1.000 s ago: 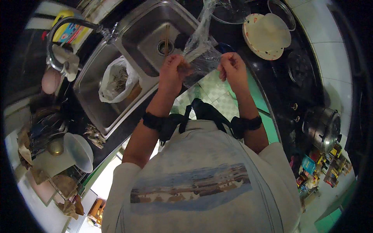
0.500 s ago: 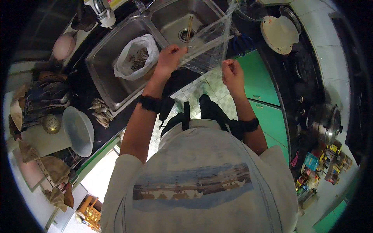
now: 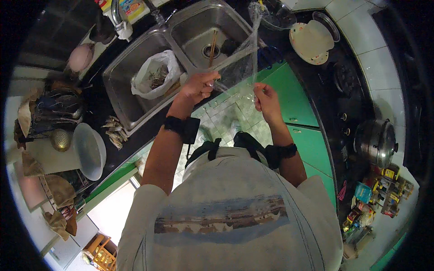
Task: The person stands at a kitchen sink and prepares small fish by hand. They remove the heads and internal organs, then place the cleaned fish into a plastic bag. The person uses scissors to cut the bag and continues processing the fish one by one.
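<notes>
Hands and film at a double sink [image 3: 175, 45]. The left hand [image 3: 197, 88], at the front rim of the sink, has its grip closed on one side of a clear plastic film [image 3: 238, 71]; the exact fold of its fingers is hard to make out. The right hand [image 3: 267, 102], in front of the sink and to its right, pinches the film between thumb and fingers. The film is spread between the two hands at the sink's front right; a gathered length runs past the sink's right end toward a clear bowl [image 3: 276, 19].

In the sink's left basin, a white bag [image 3: 171, 67] stands open around small greyish pieces [image 3: 158, 77]; in its right basin, chopsticks [image 3: 213, 45] lie across the drain [image 3: 207, 52]. On the black surface [image 3: 312, 83] left of the sink, small fish-like pieces [image 3: 116, 132] lie just beside the rim, with a white bowl [image 3: 90, 153] nearby, tilted. Right of the sink are a plate [image 3: 307, 44] and, well apart, a lidded steel pot [image 3: 376, 143].
</notes>
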### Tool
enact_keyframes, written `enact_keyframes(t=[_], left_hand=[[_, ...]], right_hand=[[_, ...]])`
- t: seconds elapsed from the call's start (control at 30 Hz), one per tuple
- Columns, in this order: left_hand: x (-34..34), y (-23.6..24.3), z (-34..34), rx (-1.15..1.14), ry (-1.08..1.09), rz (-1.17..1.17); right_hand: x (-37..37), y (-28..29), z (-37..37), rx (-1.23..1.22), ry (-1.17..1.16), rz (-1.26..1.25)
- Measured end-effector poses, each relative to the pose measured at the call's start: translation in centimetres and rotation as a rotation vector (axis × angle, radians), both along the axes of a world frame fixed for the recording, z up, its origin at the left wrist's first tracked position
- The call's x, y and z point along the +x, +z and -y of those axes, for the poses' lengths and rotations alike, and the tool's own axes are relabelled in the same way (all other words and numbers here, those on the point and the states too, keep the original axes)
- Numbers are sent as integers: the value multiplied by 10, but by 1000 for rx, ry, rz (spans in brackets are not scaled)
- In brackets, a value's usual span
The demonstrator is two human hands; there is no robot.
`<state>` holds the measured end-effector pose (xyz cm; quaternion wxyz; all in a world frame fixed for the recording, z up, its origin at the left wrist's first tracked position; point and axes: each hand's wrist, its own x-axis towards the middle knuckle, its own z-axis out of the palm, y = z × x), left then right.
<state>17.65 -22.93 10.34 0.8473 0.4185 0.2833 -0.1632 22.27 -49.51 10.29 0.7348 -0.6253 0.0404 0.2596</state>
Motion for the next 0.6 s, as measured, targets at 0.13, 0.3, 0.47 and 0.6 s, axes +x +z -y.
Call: enact_keyframes(t=[0.13,0.3,0.47,0.6], left_hand=[[7,-2,29,218,213,48],[3,30,49,556,506,186],[-19,83,54,773,544,294],[-35,106,55,894,544,275]], right_hand=[[16,1,30,-52,191,-63],[32,-8,37,-40,462,9],[47,-13,6,37,754,13],[46,-11,-20,23,1077,28]])
